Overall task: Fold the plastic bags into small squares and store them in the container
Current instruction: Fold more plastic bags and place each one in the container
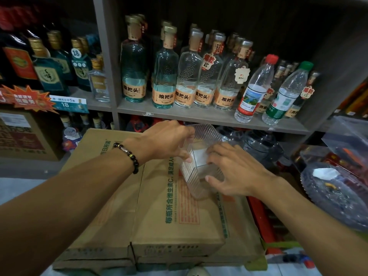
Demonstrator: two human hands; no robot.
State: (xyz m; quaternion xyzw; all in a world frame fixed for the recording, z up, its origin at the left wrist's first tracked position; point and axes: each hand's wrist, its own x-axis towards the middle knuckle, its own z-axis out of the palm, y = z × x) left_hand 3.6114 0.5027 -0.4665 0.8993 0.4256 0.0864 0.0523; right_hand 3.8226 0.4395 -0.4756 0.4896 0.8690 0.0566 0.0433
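The left hand (169, 140) holds the clear container (201, 162) on the cardboard box (159, 216); the right hand (237, 168), fingers spread, pushes a folded white bag (200, 157) inside. This bag looks nearly stored; I see no more bags waiting.

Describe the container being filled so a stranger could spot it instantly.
Below the shelf of liquor bottles sit stacked cardboard boxes. On top, between both hands, stands the container: clear ribbed plastic, square and open-topped, unlike the brown cartons around it.

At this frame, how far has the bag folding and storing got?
Done: a small white folded square lies inside the clear ribbed plastic container on the cardboard box. In hand: the left hand grips the container's rim; the right hand's fingers reach inside. Left: no unfolded bags clearly visible.
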